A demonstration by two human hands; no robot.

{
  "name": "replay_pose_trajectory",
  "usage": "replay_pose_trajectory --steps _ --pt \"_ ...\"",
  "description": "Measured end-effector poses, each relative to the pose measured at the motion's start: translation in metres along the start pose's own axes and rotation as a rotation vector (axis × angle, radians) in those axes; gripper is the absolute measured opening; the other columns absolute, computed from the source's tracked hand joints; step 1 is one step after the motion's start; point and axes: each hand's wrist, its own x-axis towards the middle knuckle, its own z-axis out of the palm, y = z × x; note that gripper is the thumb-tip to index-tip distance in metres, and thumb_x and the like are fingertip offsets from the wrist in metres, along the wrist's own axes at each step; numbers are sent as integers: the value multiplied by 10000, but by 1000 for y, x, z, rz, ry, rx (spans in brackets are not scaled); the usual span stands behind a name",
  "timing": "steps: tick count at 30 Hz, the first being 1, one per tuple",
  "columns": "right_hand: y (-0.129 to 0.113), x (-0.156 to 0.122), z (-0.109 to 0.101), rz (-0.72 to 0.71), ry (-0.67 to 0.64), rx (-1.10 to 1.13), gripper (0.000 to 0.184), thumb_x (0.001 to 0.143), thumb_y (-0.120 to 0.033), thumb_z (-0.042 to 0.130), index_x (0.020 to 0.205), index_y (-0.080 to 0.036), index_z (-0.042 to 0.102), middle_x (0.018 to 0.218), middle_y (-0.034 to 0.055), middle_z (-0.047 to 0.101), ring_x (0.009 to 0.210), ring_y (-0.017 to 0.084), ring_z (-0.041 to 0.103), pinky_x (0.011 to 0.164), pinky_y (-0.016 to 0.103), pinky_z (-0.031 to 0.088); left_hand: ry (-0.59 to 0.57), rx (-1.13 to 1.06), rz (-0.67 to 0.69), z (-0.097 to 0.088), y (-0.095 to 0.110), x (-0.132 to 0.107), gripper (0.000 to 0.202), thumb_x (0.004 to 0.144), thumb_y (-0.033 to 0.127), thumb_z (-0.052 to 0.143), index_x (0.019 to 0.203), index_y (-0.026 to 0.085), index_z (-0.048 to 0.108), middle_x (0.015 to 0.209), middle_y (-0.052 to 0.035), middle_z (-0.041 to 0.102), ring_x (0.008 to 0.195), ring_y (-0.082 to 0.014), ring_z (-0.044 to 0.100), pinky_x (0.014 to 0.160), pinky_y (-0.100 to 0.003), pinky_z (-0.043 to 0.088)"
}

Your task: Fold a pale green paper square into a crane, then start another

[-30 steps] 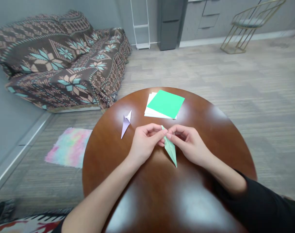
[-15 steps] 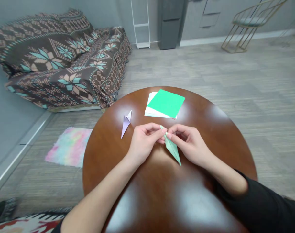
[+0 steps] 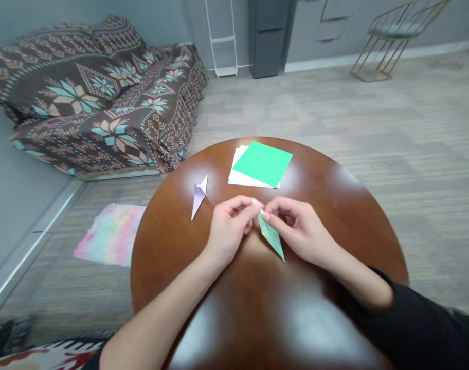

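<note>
- A narrow, pointed pale green folded paper piece [image 3: 272, 237] is held over the middle of the round, glossy brown wooden surface [image 3: 257, 313]. Its long tip is slanted down and toward the person. Whether that tip rests on the surface cannot be told.
- The upper end of the paper is pinched from the left by the left hand [image 3: 229, 231]. The grip is closed on the paper between thumb and forefinger, with the other fingers curled in.
- The same end is pinched from the right by the right hand [image 3: 301, 232]. Its grip is likewise narrowed onto the paper, and the fingertips of both hands are brought close together there.
- A black sleeve [image 3: 415, 324] is worn on the right arm, while the left forearm is bare.
- A small lilac folded paper figure [image 3: 198, 199] with a pointed tail is laid on the surface to the left of the left hand, apart from it.
- A stack of square paper sheets [image 3: 262, 163], bright green on top and white beneath, is set near the far edge of the surface, beyond both hands.
- A pastel tie-dyed cloth [image 3: 109, 234] is spread on the grey floor to the left of the surface.
- A sofa covered by a brown patterned throw [image 3: 95, 97] is placed along the left wall.
- A gold wire chair [image 3: 396, 36], a white rack [image 3: 221, 38] and a dark grey cabinet [image 3: 267, 38] are seen along the far wall.
</note>
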Motion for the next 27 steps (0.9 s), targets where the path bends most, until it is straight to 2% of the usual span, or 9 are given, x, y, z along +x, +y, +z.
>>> replay_pose_trajectory --steps 2,4,8,11,14,17,19,24,27 --pt "1 0 1 17 -11 18 239 946 -366 621 785 -189 629 725 17 629 654 151 542 609 276 422 16 23 40 -1 1 1 237 833 403 755 826 166 738 638 20 587 506 -68 405 469 -209 308" --pt "2 1 2 41 8 87 244 941 -385 633 795 -190 629 723 14 629 646 148 547 599 273 427 15 86 107 -2 3 1 237 886 403 700 902 170 735 717 3 621 584 -86 490 538 -206 389" --pt "5 4 2 66 93 228 244 907 -414 697 826 -193 632 724 2 632 606 131 547 571 264 437 -62 205 191 2 5 -5 207 876 246 708 1054 194 616 904 -15 672 839 -129 643 770 -216 502" --pt "5 5 0 85 80 272 243 889 -411 729 843 -191 637 705 -9 631 560 116 539 545 260 440 -77 273 217 4 5 -9 147 898 218 665 988 214 550 854 9 648 787 -124 650 723 -210 502" --pt "4 5 -3 88 83 306 244 878 -413 750 879 -191 651 650 -30 610 518 104 519 510 250 428 -108 405 243 4 9 -10 47 910 222 631 934 197 599 853 -11 658 766 -131 645 702 -217 501" --pt "5 5 -5 119 81 345 257 875 -426 756 892 -190 654 572 -51 580 458 94 489 458 239 401 -130 501 260 3 13 -10 79 912 213 612 977 189 650 873 -34 690 783 -149 656 728 -237 508" --pt "5 5 -6 144 68 380 266 876 -432 756 884 -188 648 557 -47 596 435 95 505 441 236 409 -146 482 253 3 14 -11 89 922 229 610 989 188 653 882 -42 708 801 -159 673 749 -247 514" --pt "4 6 -4 153 69 469 296 832 -436 798 840 -181 649 617 -8 672 481 120 603 453 239 496 -274 236 126 3 11 -10 186 897 262 692 1032 201 579 887 -37 744 804 -168 724 773 -268 551" --pt "3 5 -4 103 101 414 267 841 -419 794 834 -180 674 578 -22 647 434 107 566 403 223 451 -253 211 93 2 9 -8 163 876 240 712 982 182 603 840 -25 733 733 -149 710 733 -254 553"
